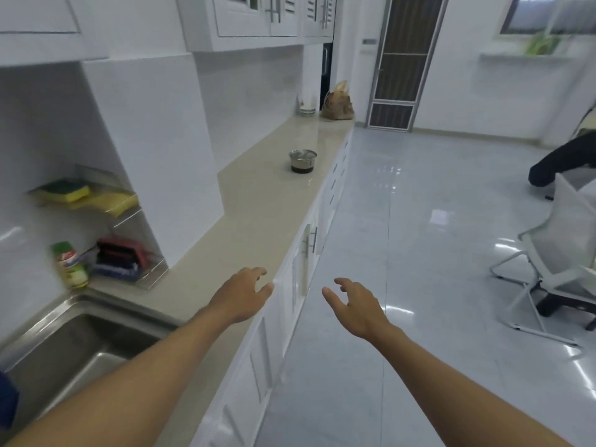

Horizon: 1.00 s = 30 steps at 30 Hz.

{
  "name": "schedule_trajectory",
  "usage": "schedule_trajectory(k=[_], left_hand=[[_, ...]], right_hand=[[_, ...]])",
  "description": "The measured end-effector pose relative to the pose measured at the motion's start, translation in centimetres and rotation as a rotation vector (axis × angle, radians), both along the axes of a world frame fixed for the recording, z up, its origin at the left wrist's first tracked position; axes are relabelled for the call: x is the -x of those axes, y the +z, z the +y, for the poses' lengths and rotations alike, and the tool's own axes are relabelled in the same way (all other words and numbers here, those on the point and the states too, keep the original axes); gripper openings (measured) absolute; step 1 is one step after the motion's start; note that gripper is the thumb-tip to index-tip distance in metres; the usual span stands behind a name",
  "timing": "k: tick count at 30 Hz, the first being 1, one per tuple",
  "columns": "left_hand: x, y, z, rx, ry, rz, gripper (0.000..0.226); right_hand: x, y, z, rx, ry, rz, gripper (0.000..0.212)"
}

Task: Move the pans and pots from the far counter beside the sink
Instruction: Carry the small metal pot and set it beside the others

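Observation:
A small steel pot [302,160] with a dark base stands alone on the beige counter [258,214], far ahead near its front edge. The steel sink [80,337] lies at the lower left. My left hand [242,296] hovers over the counter's front edge just right of the sink, fingers apart and holding nothing. My right hand [354,306] is out over the floor beside the cabinets, also open and holding nothing. Both hands are well short of the pot.
A wire rack [129,253] with yellow sponges [67,191] and a green bottle [69,264] stands by the sink. A brown bag [338,103] and a glass [306,104] sit at the counter's far end. A white chair [561,262] and a seated person [564,162] are at right.

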<state>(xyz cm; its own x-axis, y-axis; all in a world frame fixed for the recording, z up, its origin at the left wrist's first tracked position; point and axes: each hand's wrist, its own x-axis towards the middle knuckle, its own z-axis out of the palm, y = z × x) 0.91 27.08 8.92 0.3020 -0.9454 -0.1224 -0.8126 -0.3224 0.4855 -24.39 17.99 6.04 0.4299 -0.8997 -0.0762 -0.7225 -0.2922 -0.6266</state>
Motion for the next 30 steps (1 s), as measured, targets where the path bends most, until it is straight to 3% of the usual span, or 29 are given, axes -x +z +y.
schedule_trajectory(k=[12,30], left_hand=[[-3.7,1.3,-22.8,0.003,-0.105,-0.039,0.056],[-4.7,0.4,-52.1,-0.009,0.074,0.015,0.056]], right_hand=[[-3.1,0.6,-19.6,-0.009,-0.123,-0.027,0.068],[-5.0,1.3,-53.7,-0.011,0.07,-0.035,0.06]])
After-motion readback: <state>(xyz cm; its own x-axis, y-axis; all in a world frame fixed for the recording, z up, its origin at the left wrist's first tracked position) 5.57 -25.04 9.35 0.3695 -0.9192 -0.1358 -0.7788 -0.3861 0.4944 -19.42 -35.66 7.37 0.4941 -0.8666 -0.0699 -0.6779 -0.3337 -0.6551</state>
